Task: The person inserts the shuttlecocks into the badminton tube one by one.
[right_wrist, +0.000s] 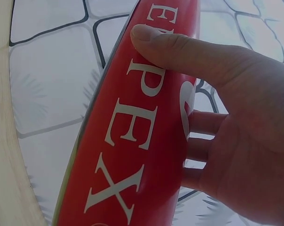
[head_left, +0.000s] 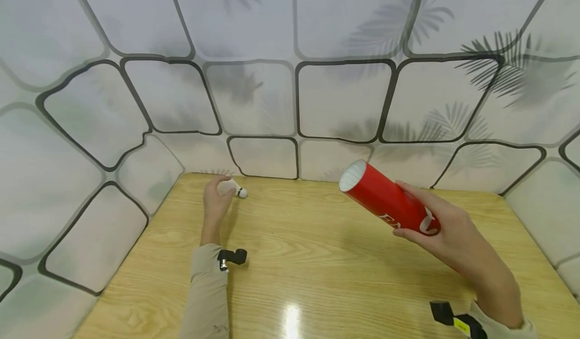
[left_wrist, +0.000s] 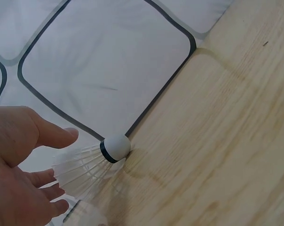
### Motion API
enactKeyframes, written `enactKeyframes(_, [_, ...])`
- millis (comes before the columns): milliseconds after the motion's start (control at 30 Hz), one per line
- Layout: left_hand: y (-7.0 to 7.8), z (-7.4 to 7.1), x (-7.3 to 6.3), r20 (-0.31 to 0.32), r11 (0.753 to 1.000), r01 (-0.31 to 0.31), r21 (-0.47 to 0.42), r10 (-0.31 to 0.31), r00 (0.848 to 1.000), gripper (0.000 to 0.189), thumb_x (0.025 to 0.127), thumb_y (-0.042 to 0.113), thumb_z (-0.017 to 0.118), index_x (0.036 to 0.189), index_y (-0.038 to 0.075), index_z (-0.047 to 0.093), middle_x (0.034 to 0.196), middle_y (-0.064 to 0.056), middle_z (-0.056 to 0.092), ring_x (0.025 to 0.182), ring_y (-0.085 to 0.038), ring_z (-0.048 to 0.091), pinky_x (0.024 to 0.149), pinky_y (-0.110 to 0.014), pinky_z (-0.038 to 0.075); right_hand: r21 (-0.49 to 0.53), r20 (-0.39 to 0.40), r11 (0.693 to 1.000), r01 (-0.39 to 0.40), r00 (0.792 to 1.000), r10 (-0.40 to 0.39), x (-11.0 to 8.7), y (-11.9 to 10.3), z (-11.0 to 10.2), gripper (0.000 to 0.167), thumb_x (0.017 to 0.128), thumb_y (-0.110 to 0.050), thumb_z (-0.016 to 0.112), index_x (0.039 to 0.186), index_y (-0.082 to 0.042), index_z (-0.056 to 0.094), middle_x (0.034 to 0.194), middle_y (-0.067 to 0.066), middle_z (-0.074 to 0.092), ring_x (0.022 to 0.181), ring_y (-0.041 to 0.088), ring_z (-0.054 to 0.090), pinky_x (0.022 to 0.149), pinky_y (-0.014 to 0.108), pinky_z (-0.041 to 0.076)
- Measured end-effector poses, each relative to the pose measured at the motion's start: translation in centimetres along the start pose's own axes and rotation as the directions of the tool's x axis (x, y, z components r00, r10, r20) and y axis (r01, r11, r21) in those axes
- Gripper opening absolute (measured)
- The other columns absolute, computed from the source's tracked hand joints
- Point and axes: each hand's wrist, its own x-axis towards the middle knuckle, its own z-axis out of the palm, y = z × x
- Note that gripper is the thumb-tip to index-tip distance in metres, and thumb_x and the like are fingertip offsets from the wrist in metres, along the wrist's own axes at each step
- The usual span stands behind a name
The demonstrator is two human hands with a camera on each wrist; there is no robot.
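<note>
At the far left of the table lies a white shuttlecock (head_left: 239, 191) with a black band round its cork. My left hand (head_left: 217, 200) reaches to its feathered end. In the left wrist view the thumb (left_wrist: 62, 136) is spread from the other fingers, whose tips are right by the feathers (left_wrist: 83, 169). On the right, my right hand (head_left: 446, 228) grips a red shuttlecock tube (head_left: 385, 198) near its lower end, thumb on one side and fingers round the other. Tilted above the table, the tube points its round end, white inside, up and left. White lettering runs along it in the right wrist view.
A light wooden table (head_left: 290, 258) stretches below both hands. Behind and at the sides rises a pale wall covering (head_left: 258, 102) with dark outlined shapes and leaf prints, meeting the table's far edge close behind the shuttlecock. A black camera mount (head_left: 233, 256) sits on the left wrist.
</note>
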Motion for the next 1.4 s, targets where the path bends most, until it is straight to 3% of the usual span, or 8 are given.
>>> enactKeyframes(200, [0.4, 0.1, -0.1, 0.07, 0.994, 0.062, 0.089, -0.068, 0.995, 0.033, 0.093, 0.001, 0.071, 0.125, -0.004, 0.067, 0.141, -0.029, 0.053, 0.138, -0.047, 0.041, 0.115, -0.06, 0.032, -0.014, -0.004, 1.0, 0.008, 1.0, -0.008, 0.0, 0.1, 0.1, 0.093, 0.074, -0.019, 0.095, 0.154, -0.026, 0.048, 0.129, 0.009, 0.064, 0.104, 0.028, 0.062, 0.067, 0.027, 0.057])
enactKeyframes(333, [0.8, 0.1, -0.4, 0.077, 0.987, 0.114, 0.117, -0.123, 0.989, 0.032, 0.092, 0.001, 0.072, 0.123, -0.002, 0.067, 0.141, -0.03, 0.053, 0.135, -0.048, 0.044, 0.111, -0.061, 0.037, -0.016, -0.008, 1.0, 0.013, 1.0, -0.013, 0.0, 0.1, 0.2, 0.093, 0.073, -0.018, 0.095, 0.153, -0.025, 0.049, 0.129, 0.008, 0.065, 0.104, 0.027, 0.062, 0.066, 0.026, 0.057])
enactKeyframes(467, [0.8, 0.0, -0.6, 0.08, 0.979, 0.143, 0.143, -0.156, 0.984, 0.029, 0.091, 0.0, 0.07, 0.12, 0.0, 0.069, 0.136, -0.031, 0.058, 0.122, -0.045, 0.054, 0.099, -0.055, 0.046, -0.008, -0.005, 1.0, 0.012, 1.0, -0.012, 0.0, 0.1, 0.2, 0.092, 0.073, -0.018, 0.095, 0.153, -0.025, 0.049, 0.129, 0.009, 0.064, 0.105, 0.027, 0.062, 0.068, 0.026, 0.057])
enactKeyframes(600, [0.8, 0.1, -0.8, 0.082, 0.978, 0.152, 0.146, -0.165, 0.983, 0.027, 0.091, -0.001, 0.066, 0.118, 0.001, 0.07, 0.123, -0.028, 0.064, 0.098, -0.038, 0.059, 0.079, -0.044, 0.05, -0.002, -0.001, 1.0, 0.008, 1.0, -0.008, -0.1, 0.0, 0.3, 0.092, 0.074, -0.019, 0.095, 0.153, -0.025, 0.049, 0.129, 0.009, 0.064, 0.105, 0.028, 0.062, 0.068, 0.026, 0.057])
enactKeyframes(933, [1.0, 0.3, -0.8, 0.087, 0.976, 0.178, 0.129, -0.19, 0.978, 0.024, 0.094, 0.0, 0.065, 0.118, 0.001, 0.069, 0.113, -0.024, 0.069, 0.087, -0.031, 0.061, 0.067, -0.032, 0.049, -0.024, -0.001, 1.0, 0.01, 1.0, -0.01, 0.0, 0.1, 0.6, 0.092, 0.074, -0.021, 0.095, 0.153, -0.026, 0.049, 0.13, 0.009, 0.065, 0.106, 0.029, 0.063, 0.071, 0.027, 0.058])
enactKeyframes(1133, [1.4, 0.2, -0.5, 0.064, 0.984, 0.169, 0.064, -0.173, 0.983, 0.024, 0.094, 0.003, 0.069, 0.117, 0.0, 0.07, 0.117, -0.025, 0.069, 0.097, -0.034, 0.067, 0.072, -0.033, 0.053, -0.023, 0.008, 1.0, 0.007, 1.0, -0.006, 0.1, 0.0, 0.6, 0.092, 0.074, -0.021, 0.095, 0.154, -0.025, 0.049, 0.13, 0.011, 0.064, 0.105, 0.029, 0.062, 0.067, 0.027, 0.057])
enactKeyframes(1267, [2.1, -0.1, -0.4, 0.064, 0.992, 0.125, 0.014, -0.125, 0.99, 0.024, 0.093, 0.005, 0.072, 0.116, -0.002, 0.071, 0.12, -0.025, 0.069, 0.098, -0.033, 0.067, 0.072, -0.027, 0.053, -0.014, 0.01, 1.0, 0.007, 1.0, -0.007, 0.1, 0.0, 0.7, 0.092, 0.074, -0.02, 0.095, 0.154, -0.025, 0.049, 0.131, 0.011, 0.063, 0.104, 0.029, 0.061, 0.065, 0.026, 0.057])
enactKeyframes(1400, [3.1, -0.5, -0.4, 0.071, 0.997, 0.069, -0.032, -0.067, 0.995, 0.024, 0.094, 0.005, 0.071, 0.117, -0.002, 0.07, 0.134, -0.023, 0.063, 0.092, -0.029, 0.065, 0.066, -0.019, 0.049, -0.024, 0.006, 1.0, 0.016, 1.0, -0.016, 0.2, 0.0, 0.7, 0.092, 0.074, -0.021, 0.095, 0.153, -0.026, 0.049, 0.132, 0.009, 0.064, 0.105, 0.028, 0.062, 0.068, 0.027, 0.057])
